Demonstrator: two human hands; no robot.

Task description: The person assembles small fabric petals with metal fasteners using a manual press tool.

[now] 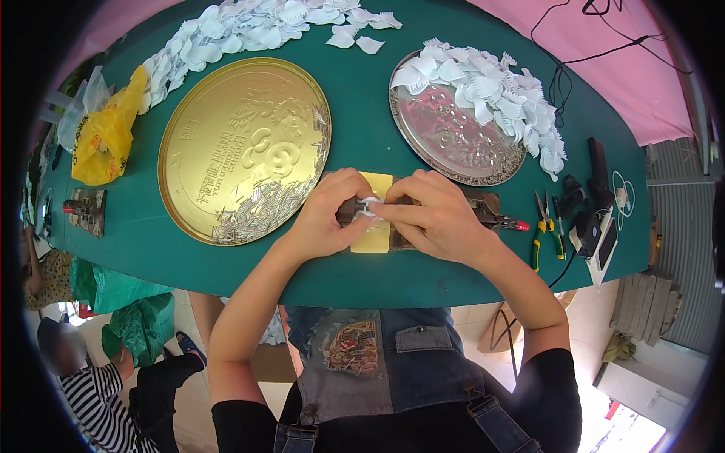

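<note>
My left hand (330, 217) and my right hand (438, 217) meet over the middle of the table's near side. Between their fingertips is a small white plastic piece (368, 205), mostly covered by the fingers. Thumb and forefinger of the left hand close on its left side, while the right fingertips press on it from the right. Beneath them lies a yellow pad (371, 243) on a dark brown metal fixture (408, 238). A red-tipped lever (517, 224) sticks out at the fixture's right end.
A round gold tray (219, 128) holds many thin metal pins (260, 208). On a silver tray (423, 128) lie small metal bits and white toothed plastic pieces (483, 83); more white pieces (226, 34) are heaped behind. Pliers (542, 230), cables and a yellow bag (106, 143) flank them. Another person (98, 385) sits left.
</note>
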